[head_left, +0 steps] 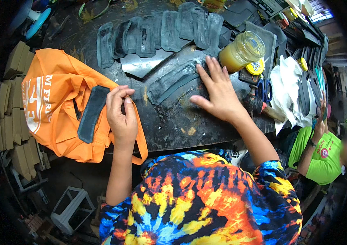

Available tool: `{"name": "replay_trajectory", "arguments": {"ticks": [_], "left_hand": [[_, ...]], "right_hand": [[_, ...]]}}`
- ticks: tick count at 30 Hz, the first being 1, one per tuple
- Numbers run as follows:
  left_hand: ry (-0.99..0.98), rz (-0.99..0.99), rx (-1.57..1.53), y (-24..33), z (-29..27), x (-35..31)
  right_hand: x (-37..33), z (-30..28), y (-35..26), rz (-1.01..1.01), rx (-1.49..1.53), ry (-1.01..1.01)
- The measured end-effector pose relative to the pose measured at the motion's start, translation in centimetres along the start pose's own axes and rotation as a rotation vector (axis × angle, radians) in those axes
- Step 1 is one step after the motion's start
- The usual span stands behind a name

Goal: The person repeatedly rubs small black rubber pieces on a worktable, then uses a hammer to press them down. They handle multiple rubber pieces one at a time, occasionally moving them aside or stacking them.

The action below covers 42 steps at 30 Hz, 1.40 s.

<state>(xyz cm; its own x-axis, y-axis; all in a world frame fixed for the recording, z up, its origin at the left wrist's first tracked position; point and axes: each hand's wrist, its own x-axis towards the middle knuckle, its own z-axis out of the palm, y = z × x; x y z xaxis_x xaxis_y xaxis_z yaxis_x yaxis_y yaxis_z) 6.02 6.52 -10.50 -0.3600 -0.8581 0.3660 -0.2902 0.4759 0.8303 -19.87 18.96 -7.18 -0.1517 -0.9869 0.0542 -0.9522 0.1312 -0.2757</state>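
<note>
My right hand [220,94] lies with fingers spread at the right end of a long dark piece [173,83], which looks wet or glue-coated, on the black table. The fingers of my left hand [122,118] are curled, thumb against fingers; what they hold, if anything, is hidden. Just left of that hand, a flat dark strip [93,114] with rounded ends rests on an orange cloth bag [57,102]. The bag's strap passes beside my left wrist. Several similar coated dark pieces [145,36] lie in a row at the far side, near a shiny metal plate [145,63].
A glass jar of yellowish liquid [243,51] stands right of the row. Near it are blue-handled scissors [264,90], a hammer-like tool [259,105] and white crumpled sheets [285,92]. A person in a green shirt [320,153] sits at right. A white stool [71,208] stands lower left.
</note>
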Motion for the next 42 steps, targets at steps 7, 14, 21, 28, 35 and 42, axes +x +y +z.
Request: {"name": "replay_trajectory", "arguments": {"ticks": [7, 14, 21, 28, 35, 42], "left_hand": [[-0.005, 0.008, 0.011, -0.1, -0.1, 0.0], [-0.011, 0.006, -0.003, 0.0, -0.1, -0.1], [0.012, 0.027, 0.011, -0.2, -0.1, 0.0], [0.006, 0.016, 0.010, -0.1, -0.1, 0.1], [0.009, -0.013, -0.027, -0.2, -0.2, 0.1], [0.028, -0.021, -0.047, -0.7, -0.3, -0.1]], "right_hand": [[-1.1, 0.0, -1.9, -0.102, -0.160, -0.069], [0.2, 1.1, -1.5, -0.145, -0.212, -0.126], [-0.1, 2.7, -5.4, -0.364, -0.076, -0.091], [0.0, 1.8, -6.5, -0.393, 0.184, -0.295], [1.9, -1.4, -1.1, -0.102, 0.184, -0.064], [2.2, 3.5, -4.2, -0.319, -0.134, -0.065]]}}
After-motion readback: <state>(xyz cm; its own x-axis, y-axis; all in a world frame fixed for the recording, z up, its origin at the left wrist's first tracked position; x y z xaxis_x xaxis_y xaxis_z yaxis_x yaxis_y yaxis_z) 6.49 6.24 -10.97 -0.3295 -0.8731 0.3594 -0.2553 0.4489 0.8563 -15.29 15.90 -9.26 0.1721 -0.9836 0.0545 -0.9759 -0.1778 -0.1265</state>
